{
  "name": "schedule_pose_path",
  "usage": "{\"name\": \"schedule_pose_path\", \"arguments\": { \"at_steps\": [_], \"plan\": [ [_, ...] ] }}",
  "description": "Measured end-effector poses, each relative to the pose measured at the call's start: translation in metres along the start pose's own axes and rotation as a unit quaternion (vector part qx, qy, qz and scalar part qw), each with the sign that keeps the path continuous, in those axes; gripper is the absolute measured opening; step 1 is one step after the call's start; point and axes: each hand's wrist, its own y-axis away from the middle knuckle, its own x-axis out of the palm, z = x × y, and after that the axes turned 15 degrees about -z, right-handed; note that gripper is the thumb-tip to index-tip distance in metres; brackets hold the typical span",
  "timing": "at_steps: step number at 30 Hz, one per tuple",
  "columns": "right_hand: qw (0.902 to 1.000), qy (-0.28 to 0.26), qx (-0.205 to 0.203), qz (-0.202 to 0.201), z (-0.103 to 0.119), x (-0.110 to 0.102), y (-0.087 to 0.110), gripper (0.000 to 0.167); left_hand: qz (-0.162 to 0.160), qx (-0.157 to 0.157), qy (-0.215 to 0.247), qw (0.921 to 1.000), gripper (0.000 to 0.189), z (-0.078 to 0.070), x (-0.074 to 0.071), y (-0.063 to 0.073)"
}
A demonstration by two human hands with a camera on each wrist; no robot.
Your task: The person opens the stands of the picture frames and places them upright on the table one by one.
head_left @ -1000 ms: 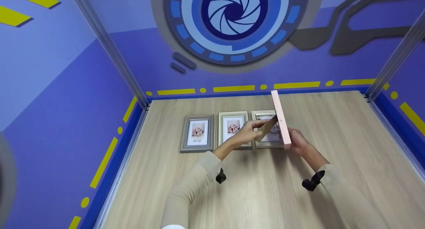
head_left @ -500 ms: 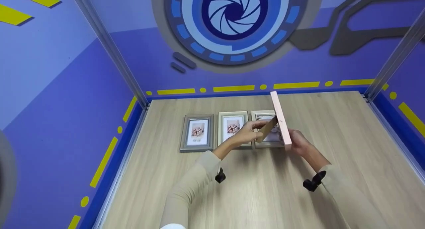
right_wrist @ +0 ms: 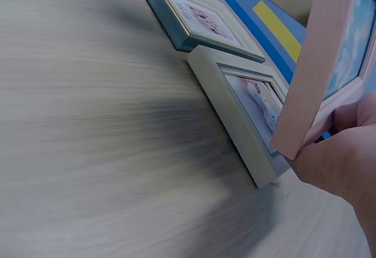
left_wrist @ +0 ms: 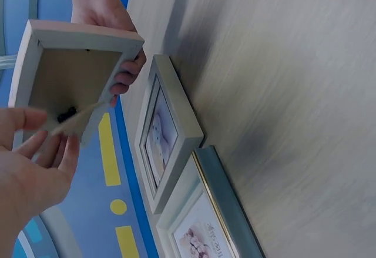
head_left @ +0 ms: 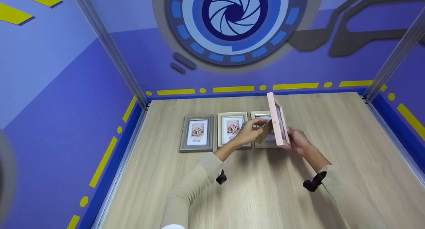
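A pink picture frame (head_left: 275,122) stands tilted above the table, front turned right and brown back turned left. My right hand (head_left: 298,141) grips its lower right edge, with the thumb on the front rim in the right wrist view. My left hand (head_left: 247,133) pinches the brown stand flap (head_left: 264,132) that juts from the frame's back. A small black piece (left_wrist: 67,114) shows where the flap meets the backing in the left wrist view. Just behind the pink frame, a champagne-coloured picture frame (right_wrist: 226,114) lies face up, partly hidden by the flap and left fingers in the head view.
Left of the champagne-coloured one lie a cream picture frame (head_left: 232,114) and a grey picture frame (head_left: 182,134), face up in a row. The wooden table (head_left: 252,189) meets a blue-purple wall (head_left: 139,59) at the back and sides.
The pink frame has turned slightly, so its front now shows in the head view, and its top has shifted a little left. Both hands keep their hold.
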Motion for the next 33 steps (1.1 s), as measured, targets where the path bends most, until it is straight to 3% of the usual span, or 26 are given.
{"name": "schedule_pose_path", "arguments": {
  "at_steps": [3, 6, 12, 19, 28, 33],
  "plan": [
    [0.9999, 0.015, -0.007, -0.006, 0.0, 0.0, -0.001, 0.036, -0.038, 0.008, -0.014, 0.9991, 0.031, -0.003, 0.002, 0.001],
    [0.9988, 0.042, -0.012, -0.023, -0.001, -0.002, -0.002, 0.047, -0.06, 0.002, -0.02, 0.998, 0.029, -0.005, 0.004, 0.001],
    [0.9957, 0.078, -0.02, -0.045, 0.001, -0.005, -0.001, 0.055, -0.077, -0.008, -0.015, 0.9969, 0.025, -0.004, 0.009, 0.001],
    [0.9933, 0.098, -0.049, -0.035, 0.004, -0.009, 0.002, 0.058, -0.097, -0.039, -0.015, 0.9944, 0.021, -0.001, 0.012, 0.0],
    [0.9759, 0.184, -0.11, -0.042, 0.017, -0.024, 0.007, 0.056, -0.125, -0.05, -0.062, 0.989, 0.025, 0.003, 0.02, -0.004],
    [0.968, 0.205, -0.137, -0.046, 0.024, -0.032, 0.009, 0.056, -0.119, -0.059, -0.045, 0.9901, 0.027, 0.003, 0.026, -0.006]
  ]
}}
